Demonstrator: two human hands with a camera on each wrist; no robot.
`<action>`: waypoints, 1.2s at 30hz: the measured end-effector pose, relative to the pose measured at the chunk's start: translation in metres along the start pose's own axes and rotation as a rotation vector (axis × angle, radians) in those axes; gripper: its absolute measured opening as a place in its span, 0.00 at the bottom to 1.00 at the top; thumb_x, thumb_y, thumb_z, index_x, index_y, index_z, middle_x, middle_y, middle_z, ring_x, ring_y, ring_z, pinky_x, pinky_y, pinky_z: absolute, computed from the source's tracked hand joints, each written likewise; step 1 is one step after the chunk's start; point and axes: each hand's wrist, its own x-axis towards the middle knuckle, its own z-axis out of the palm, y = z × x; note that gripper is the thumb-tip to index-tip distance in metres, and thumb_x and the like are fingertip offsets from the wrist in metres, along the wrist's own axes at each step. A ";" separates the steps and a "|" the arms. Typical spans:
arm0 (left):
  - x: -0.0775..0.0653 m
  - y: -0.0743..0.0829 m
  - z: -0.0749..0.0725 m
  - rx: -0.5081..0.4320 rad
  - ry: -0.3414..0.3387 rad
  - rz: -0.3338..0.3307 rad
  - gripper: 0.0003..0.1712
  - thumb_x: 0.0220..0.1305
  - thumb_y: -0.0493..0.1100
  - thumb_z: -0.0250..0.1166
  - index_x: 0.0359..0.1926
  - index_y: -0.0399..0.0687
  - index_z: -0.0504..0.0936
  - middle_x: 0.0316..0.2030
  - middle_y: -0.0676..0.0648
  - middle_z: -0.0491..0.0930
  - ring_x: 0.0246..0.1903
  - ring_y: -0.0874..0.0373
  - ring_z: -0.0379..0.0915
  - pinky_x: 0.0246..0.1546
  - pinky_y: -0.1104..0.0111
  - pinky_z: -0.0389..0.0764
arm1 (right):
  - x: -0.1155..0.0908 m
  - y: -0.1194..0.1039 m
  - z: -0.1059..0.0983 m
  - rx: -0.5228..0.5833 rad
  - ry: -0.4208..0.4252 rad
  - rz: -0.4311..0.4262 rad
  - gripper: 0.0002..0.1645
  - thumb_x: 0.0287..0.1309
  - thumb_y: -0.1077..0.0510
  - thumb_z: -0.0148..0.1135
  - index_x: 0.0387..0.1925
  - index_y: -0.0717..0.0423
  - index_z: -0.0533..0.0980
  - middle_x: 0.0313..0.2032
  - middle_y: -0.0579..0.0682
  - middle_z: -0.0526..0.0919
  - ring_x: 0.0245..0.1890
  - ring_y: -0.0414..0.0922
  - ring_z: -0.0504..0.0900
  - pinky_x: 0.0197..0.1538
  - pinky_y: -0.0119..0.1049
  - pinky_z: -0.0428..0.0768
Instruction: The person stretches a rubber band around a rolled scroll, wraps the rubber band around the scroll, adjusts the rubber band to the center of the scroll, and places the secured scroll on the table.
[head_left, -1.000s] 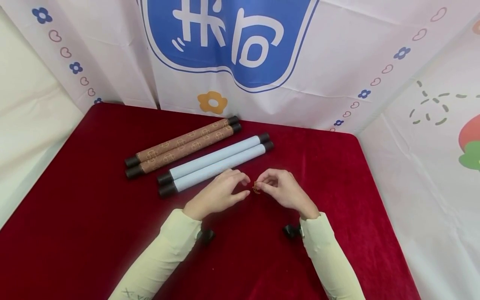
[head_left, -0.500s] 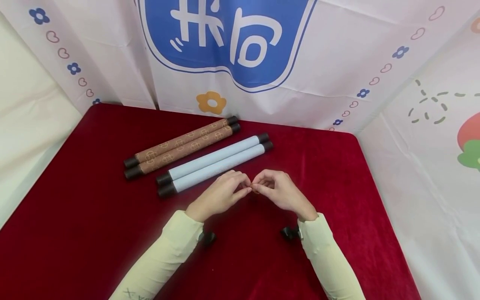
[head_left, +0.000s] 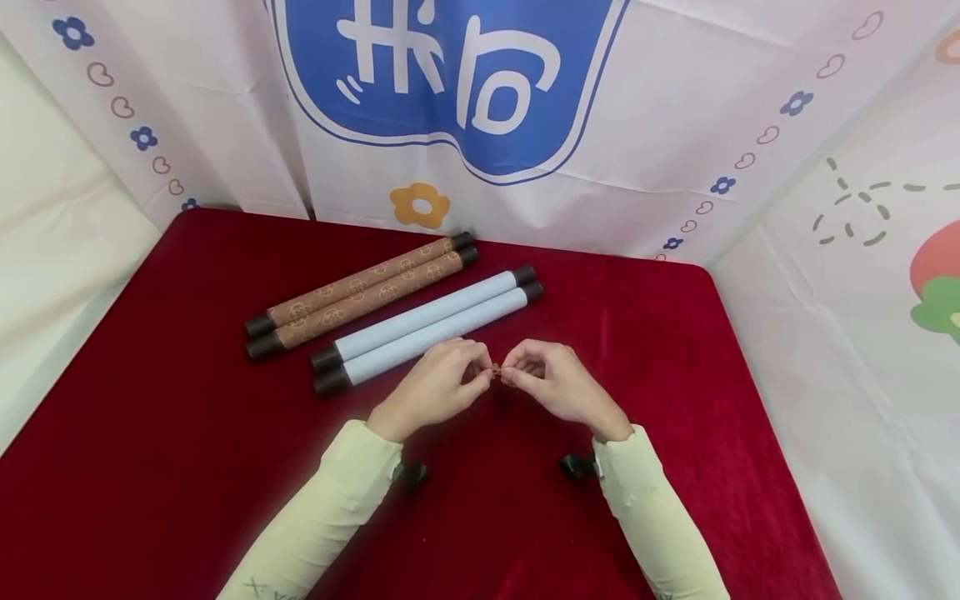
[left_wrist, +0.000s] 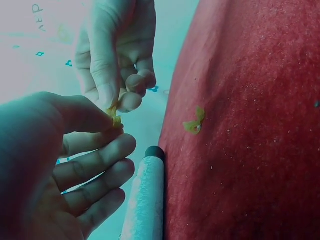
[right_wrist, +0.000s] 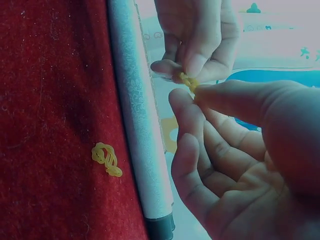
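Note:
Between the fingertips of both hands is a small, thin yellow rubber band [head_left: 497, 372], twisted on itself. My left hand [head_left: 431, 390] pinches one end of it with thumb and forefinger, the other fingers loosely spread. The opposite end is pinched by my right hand [head_left: 566, 385], whose remaining fingers are curled. In the left wrist view the band [left_wrist: 116, 120] shows as a short yellow piece at the fingertips. Down on the red cloth lies a loose tangle of yellow rubber bands [right_wrist: 107, 159], seen in the right wrist view; my hands hide that spot in the head view.
Two light blue rolls [head_left: 435, 327] with black ends lie side by side just beyond my left hand. Farther back are two brown patterned rolls [head_left: 360, 292] with black ends. A red cloth [head_left: 637, 350] covers the table, and a white printed curtain [head_left: 600, 200] hangs behind it.
My left hand, apart from the band a second ago, has closed its thumb and forefinger on it. The fingertips have since drawn slightly apart, with the band between them.

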 end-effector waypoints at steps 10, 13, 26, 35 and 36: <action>0.000 -0.008 -0.014 -0.025 0.034 -0.049 0.05 0.56 0.38 0.62 0.26 0.54 0.77 0.25 0.56 0.77 0.30 0.61 0.75 0.34 0.72 0.75 | -0.001 0.002 -0.002 -0.024 0.035 0.014 0.03 0.61 0.53 0.64 0.35 0.47 0.78 0.33 0.48 0.85 0.33 0.49 0.84 0.36 0.36 0.81; 0.000 -0.009 -0.017 -0.024 0.039 -0.043 0.05 0.57 0.38 0.61 0.26 0.53 0.78 0.25 0.56 0.77 0.30 0.62 0.74 0.34 0.71 0.75 | -0.001 0.004 -0.004 -0.046 0.056 0.019 0.04 0.62 0.53 0.62 0.35 0.48 0.78 0.33 0.50 0.85 0.32 0.48 0.82 0.35 0.35 0.80; 0.000 -0.007 -0.019 -0.070 -0.061 -0.045 0.03 0.62 0.39 0.62 0.32 0.50 0.81 0.30 0.56 0.81 0.35 0.64 0.77 0.40 0.65 0.80 | -0.002 -0.001 -0.003 -0.007 0.098 0.027 0.04 0.62 0.52 0.63 0.35 0.46 0.79 0.32 0.48 0.84 0.31 0.50 0.82 0.34 0.36 0.80; 0.001 -0.002 -0.012 -0.098 -0.077 -0.014 0.03 0.62 0.39 0.62 0.33 0.50 0.81 0.29 0.57 0.82 0.34 0.66 0.77 0.39 0.65 0.81 | -0.001 -0.004 0.003 -0.006 0.052 0.024 0.07 0.62 0.54 0.62 0.38 0.52 0.79 0.32 0.48 0.84 0.32 0.50 0.83 0.36 0.37 0.81; 0.001 -0.003 -0.012 -0.099 -0.077 -0.013 0.03 0.62 0.39 0.62 0.33 0.50 0.82 0.29 0.57 0.82 0.34 0.66 0.77 0.39 0.64 0.81 | 0.000 -0.004 0.004 -0.012 0.055 0.018 0.06 0.62 0.54 0.62 0.38 0.51 0.79 0.32 0.47 0.85 0.32 0.48 0.83 0.36 0.37 0.81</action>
